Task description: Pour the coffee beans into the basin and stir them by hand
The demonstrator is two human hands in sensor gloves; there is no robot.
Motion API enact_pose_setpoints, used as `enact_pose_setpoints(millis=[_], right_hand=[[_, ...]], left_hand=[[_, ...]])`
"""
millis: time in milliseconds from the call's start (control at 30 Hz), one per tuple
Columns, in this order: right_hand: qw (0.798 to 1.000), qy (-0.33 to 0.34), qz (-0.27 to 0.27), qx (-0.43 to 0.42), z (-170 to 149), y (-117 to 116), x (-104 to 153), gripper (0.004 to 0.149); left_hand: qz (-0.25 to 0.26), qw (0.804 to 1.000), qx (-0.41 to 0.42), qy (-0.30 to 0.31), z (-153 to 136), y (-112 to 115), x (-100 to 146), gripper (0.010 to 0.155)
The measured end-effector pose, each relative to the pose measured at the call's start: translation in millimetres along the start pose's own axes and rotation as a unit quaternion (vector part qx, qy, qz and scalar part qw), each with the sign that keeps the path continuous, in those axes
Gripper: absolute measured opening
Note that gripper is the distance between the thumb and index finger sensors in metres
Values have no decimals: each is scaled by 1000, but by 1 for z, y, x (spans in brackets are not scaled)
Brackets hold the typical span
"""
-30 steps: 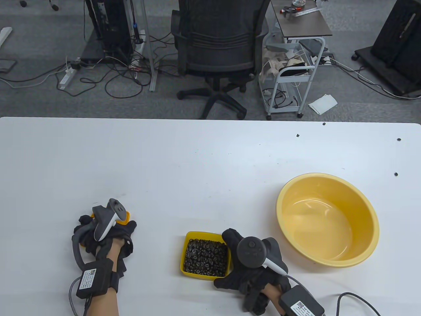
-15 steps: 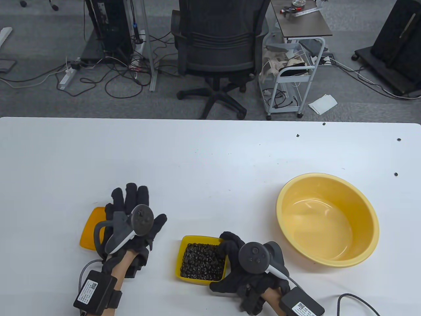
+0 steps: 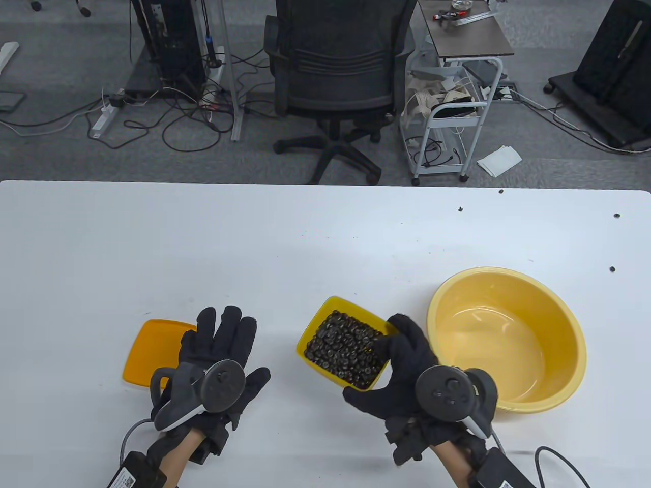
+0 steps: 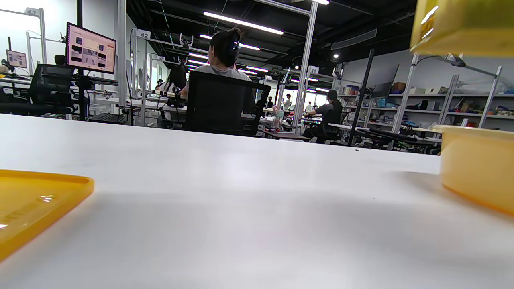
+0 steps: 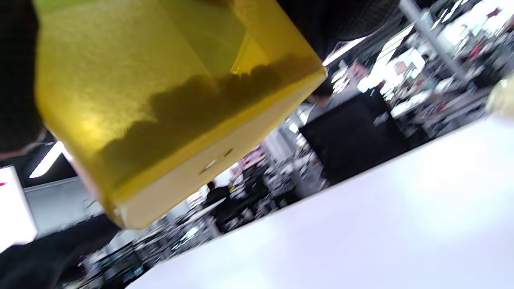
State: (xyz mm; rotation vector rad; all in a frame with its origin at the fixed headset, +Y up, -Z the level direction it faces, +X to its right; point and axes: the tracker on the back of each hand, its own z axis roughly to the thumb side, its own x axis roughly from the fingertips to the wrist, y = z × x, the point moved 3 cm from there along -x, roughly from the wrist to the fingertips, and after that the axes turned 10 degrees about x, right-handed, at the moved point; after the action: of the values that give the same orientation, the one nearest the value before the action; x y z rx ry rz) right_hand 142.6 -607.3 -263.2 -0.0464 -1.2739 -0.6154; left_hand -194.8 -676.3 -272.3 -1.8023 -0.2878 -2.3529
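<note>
My right hand (image 3: 394, 363) grips a small yellow box (image 3: 319, 316) full of dark coffee beans (image 3: 346, 348) and holds it lifted off the table, just left of the yellow basin (image 3: 559, 315). The basin stands empty at the right. In the right wrist view the box's translucent underside (image 5: 160, 92) fills the upper left, tilted, with beans showing as a dark mass. My left hand (image 3: 224, 340) lies flat with fingers spread beside the orange lid (image 3: 150, 351). The lid (image 4: 36, 200) and basin wall (image 4: 478, 172) show in the left wrist view; the lifted box (image 4: 461, 24) shows at top right.
A white table (image 3: 305, 244) reaches to a far edge; a few dark specks (image 3: 612, 268) lie at its back right. Beyond it are an office chair (image 3: 338, 76), a small cart (image 3: 452, 101) and floor cables.
My right hand has lifted the bean box and carried it up and right toward the basin. My left hand let go of the lid, opened and drew back toward me.
</note>
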Motion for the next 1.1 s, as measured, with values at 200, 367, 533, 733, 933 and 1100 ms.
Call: enact_pose_setpoints(millis=[200, 367, 533, 733, 933, 1100], right_hand=[[986, -93, -43, 128, -52, 61, -7, 80], [956, -159, -32, 242, -104, 75, 5, 77], [929, -193, -8, 316, -138, 71, 10, 76], [893, -171, 35, 414, -141, 54, 7, 75], [875, -141, 63, 458, -133, 36, 4, 75], [851, -108, 74, 508, -121, 24, -2, 75]], left_hand=[[-24, 1000, -12, -16, -6, 7, -2, 88], [-29, 999, -6, -28, -11, 7, -5, 88], [-32, 999, -11, -34, -13, 9, -6, 88], [-45, 998, -24, -39, -13, 14, -8, 85], [-51, 998, -22, -43, -14, 14, -7, 85], [-54, 997, -23, -44, -14, 14, -7, 85]])
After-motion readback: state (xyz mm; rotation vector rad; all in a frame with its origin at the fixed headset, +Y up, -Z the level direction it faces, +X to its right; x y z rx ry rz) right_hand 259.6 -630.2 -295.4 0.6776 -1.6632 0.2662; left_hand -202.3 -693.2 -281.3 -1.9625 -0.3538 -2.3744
